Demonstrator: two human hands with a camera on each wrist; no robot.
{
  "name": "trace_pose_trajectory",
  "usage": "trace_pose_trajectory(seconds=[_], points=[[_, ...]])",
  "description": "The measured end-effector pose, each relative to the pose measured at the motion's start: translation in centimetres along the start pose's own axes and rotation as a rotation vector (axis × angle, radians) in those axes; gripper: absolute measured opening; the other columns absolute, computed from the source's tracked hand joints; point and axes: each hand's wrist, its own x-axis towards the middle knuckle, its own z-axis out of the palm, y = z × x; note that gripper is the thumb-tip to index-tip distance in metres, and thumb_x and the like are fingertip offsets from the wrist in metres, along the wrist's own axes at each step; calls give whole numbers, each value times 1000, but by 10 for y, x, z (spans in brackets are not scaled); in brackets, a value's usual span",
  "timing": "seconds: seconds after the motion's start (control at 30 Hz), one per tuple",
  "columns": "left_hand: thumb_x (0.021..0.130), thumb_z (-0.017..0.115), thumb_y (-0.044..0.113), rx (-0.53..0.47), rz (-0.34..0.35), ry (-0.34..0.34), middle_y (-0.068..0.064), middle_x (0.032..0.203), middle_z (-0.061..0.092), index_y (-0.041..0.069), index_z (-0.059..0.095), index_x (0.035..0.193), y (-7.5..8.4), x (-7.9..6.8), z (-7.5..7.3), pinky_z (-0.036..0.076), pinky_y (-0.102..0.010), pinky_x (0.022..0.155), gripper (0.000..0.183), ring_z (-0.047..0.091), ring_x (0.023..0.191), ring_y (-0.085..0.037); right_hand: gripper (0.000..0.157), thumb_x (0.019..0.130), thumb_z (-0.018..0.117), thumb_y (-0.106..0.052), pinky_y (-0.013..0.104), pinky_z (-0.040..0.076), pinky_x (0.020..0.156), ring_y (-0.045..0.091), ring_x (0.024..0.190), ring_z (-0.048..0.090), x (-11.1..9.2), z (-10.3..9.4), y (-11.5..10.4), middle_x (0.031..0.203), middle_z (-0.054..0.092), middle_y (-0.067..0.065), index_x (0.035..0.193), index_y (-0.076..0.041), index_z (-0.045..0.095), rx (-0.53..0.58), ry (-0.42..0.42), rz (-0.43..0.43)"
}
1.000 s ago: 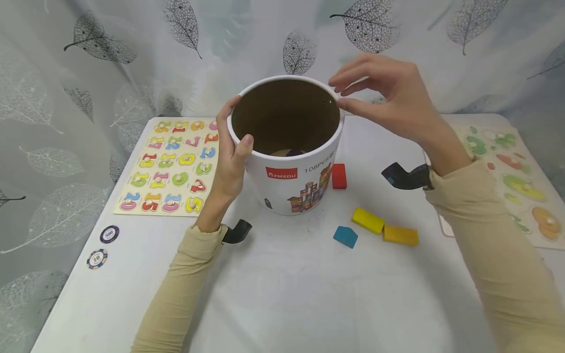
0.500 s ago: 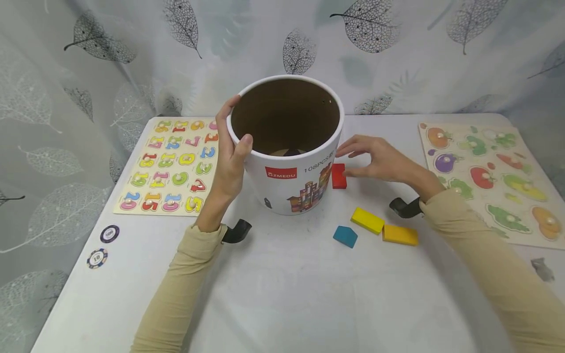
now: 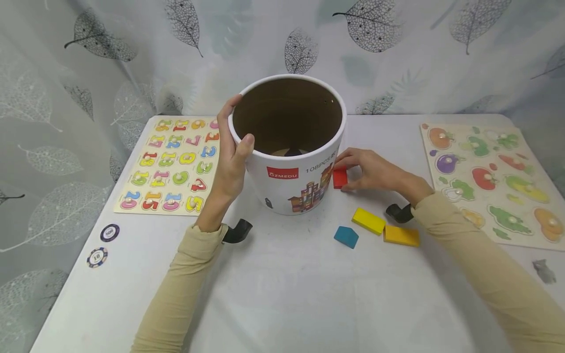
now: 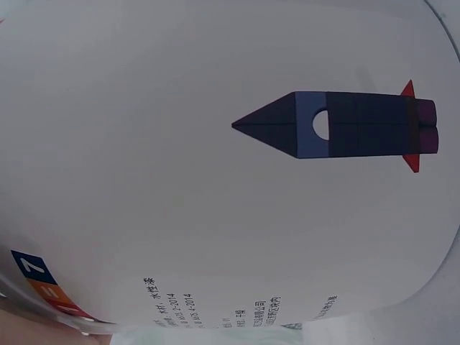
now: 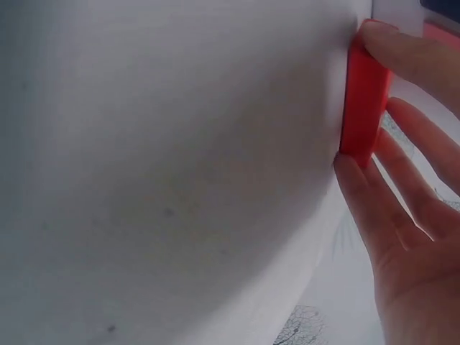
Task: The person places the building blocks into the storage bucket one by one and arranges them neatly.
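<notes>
A tall white bucket (image 3: 275, 193) with a printed building picture stands on the table in the head view, its dark inside showing from above. My left hand (image 3: 231, 164) grips its rim from the left, thumb over the front edge. In the left wrist view the bucket's wall (image 4: 144, 144) fills most of the frame, with a printed rocket on it. At the bucket's right side, my right hand (image 3: 375, 171) pinches a red block (image 3: 340, 179) lying on the table. The right wrist view shows the thumb at one end of that red block (image 5: 365, 100) and fingertips at the other.
Nearer me lie a blue block (image 3: 346, 237), a yellow block (image 3: 368, 221) and an orange-yellow block (image 3: 401, 236). A number puzzle board (image 3: 165, 164) sits left, a vegetable puzzle board (image 3: 490, 196) right. Two poker chips (image 3: 97, 257) lie at the left edge. A leaf-print curtain (image 3: 265, 39) hangs behind.
My right hand has come down from the bucket's right rim to the table and taken hold of the red block. The left hand has stayed on the rim.
</notes>
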Motion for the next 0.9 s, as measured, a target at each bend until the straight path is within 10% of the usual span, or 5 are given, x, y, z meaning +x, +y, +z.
trace_pose_trajectory(seconds=[0.23, 0.43, 0.67, 0.9], points=[[77, 58, 71, 6, -13, 6, -9, 149, 37, 14, 21, 150, 2, 0, 0, 35, -57, 109, 99, 38, 134, -29, 51, 74, 84, -14, 51, 49, 99, 25, 115, 52, -9, -16, -2, 128, 58, 8, 122, -8, 67, -43, 42, -17], [78, 57, 70, 1, 1, 5, -11, 148, 38, 15, 22, 150, -1, 0, 0, 37, -57, 108, 97, 39, 133, -30, 51, 76, 82, -11, 52, 48, 93, 29, 115, 52, -25, -73, -13, 129, 59, 13, 124, -5, 66, -127, 275, -92], [78, 56, 73, 12, 6, -5, -11, 148, 38, 15, 21, 150, -3, 0, 0, 38, -57, 107, 99, 40, 132, -29, 55, 77, 82, -10, 8, 39, 99, 2, 113, 54, -33, -127, -68, 130, 60, 5, 129, -13, 64, -144, 631, -181], [81, 57, 65, -9, 15, -10, -13, 148, 37, 15, 22, 150, -3, 0, 0, 38, -59, 107, 92, 40, 132, -31, 53, 76, 81, -4, 10, 44, 95, 6, 119, 51, -15, -124, -122, 130, 61, 11, 126, -4, 64, -85, 546, -446]])
